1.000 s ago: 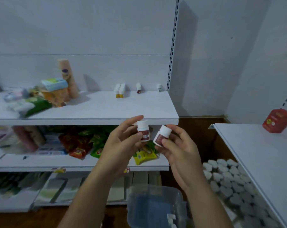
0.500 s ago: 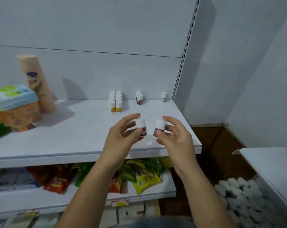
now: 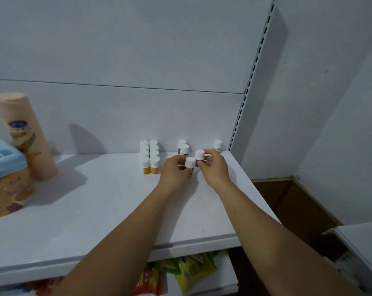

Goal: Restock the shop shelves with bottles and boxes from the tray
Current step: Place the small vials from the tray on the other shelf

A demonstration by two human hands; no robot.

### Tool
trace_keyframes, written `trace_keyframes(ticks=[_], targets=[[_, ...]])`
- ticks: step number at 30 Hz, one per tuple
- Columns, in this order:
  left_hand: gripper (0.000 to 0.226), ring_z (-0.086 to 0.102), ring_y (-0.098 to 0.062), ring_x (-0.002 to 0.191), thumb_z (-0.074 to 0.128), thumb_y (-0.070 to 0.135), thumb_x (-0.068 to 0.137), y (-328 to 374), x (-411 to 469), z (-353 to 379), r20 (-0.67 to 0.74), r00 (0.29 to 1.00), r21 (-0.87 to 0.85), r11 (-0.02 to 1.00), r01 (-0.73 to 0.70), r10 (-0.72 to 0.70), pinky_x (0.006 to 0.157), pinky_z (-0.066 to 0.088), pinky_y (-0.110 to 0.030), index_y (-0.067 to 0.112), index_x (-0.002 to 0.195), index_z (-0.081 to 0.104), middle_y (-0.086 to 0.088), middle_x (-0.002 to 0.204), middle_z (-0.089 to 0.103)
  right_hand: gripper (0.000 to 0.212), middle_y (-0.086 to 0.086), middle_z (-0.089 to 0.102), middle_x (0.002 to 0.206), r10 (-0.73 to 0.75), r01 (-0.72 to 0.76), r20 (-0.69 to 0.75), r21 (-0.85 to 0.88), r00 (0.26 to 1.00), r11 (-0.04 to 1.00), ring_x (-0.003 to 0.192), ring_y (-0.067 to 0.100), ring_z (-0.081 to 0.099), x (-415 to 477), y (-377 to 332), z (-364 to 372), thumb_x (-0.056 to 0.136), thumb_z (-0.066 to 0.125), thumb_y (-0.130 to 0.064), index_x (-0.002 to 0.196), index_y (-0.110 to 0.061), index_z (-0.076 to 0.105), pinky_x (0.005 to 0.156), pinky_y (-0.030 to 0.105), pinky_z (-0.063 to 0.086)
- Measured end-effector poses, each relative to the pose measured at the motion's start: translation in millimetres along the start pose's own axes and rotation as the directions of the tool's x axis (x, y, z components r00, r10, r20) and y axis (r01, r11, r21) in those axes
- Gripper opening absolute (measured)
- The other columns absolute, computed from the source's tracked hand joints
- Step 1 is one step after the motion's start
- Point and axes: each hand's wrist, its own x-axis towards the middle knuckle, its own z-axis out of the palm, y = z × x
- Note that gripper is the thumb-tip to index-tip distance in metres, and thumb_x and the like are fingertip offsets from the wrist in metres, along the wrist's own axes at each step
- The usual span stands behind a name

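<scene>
At shelf [image 3: 95, 210] rear, left hand [image 3: 174, 174] pinched left bottle [image 3: 190, 163], right hand [image 3: 215, 170] pinched right bottle [image 3: 200, 155]; both just before shelved brown-label bottles [image 3: 184, 149].

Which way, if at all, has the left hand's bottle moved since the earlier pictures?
Yes. The left hand has carried its bottle forward, from the front edge of the shelf to the red-labelled bottles at the back.

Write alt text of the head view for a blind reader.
Left hand holds a white-capped bottle, right hand a second bottle, at a white shelf beside rows of yellow-labelled bottles; a beige tube stands at left.
</scene>
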Motion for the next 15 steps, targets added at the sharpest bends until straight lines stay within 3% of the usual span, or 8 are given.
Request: trace_keyframes(ticks=[4, 7, 11, 15], targets=[[0.011, 0.064, -0.005, 0.065, 0.077, 0.029, 0.084, -1.4, 2.3, 17.4, -0.136, 0.988, -0.083, 0.995, 0.061, -0.072, 0.06, 0.049, -0.026, 0.018, 0.084, 0.073, 0.004, 0.078, 0.076, 0.028, -0.002, 0.075, 0.096, 0.018, -0.017, 0.017, -0.034, 1.0, 0.999, 0.093, 0.02, 0.073, 30.9, 17.0, 11.7, 0.087, 0.075, -0.006, 0.101, -0.028, 0.064, 0.094, 0.047, 0.058], [0.01, 0.073, -0.009, 0.076, 0.079, 0.024, 0.083, 1.0, 2.1, 22.2, -0.164, 0.98, -0.172, 0.981, 0.087, -0.115, 0.065, 0.055, -0.027, 0.019, 0.091, 0.075, 0.004, 0.084, 0.078, 0.03, -0.007, 0.075, 0.094, -0.013, 0.013, 0.037, 0.015, 0.999, 1.0, 0.09, 0.014, 0.073, 34.9, 19.9, 16.3, 0.085, 0.077, -0.006, 0.096, -0.031, 0.065, 0.09, 0.04, 0.06], [0.011, 0.075, -0.002, 0.084, 0.073, 0.025, 0.086, -1.7, -2.7, 28.4, -0.225, 0.971, -0.108, 0.992, 0.062, -0.085, 0.078, 0.064, -0.034, 0.028, 0.096, 0.078, 0.014, 0.088, 0.079, 0.028, -0.009, 0.074, 0.094, -0.053, 0.052, 0.066, 0.014, 0.996, 0.999, 0.089, 0.01, 0.07, 33.6, 28.8, 21.3, 0.087, 0.07, -0.003, 0.1, -0.028, 0.07, 0.088, 0.033, 0.058], [0.01, 0.074, 0.0, 0.082, 0.076, 0.023, 0.086, 3.6, -5.1, 30.4, -0.257, 0.964, -0.094, 0.994, 0.053, -0.076, 0.077, 0.065, -0.032, 0.028, 0.094, 0.077, 0.016, 0.087, 0.078, 0.023, -0.011, 0.073, 0.094, -0.023, 0.021, 0.044, 0.03, 0.999, 0.999, 0.087, 0.005, 0.069, 37.4, 30.1, 20.8, 0.09, 0.071, -0.007, 0.102, -0.026, 0.068, 0.083, 0.027, 0.054]])
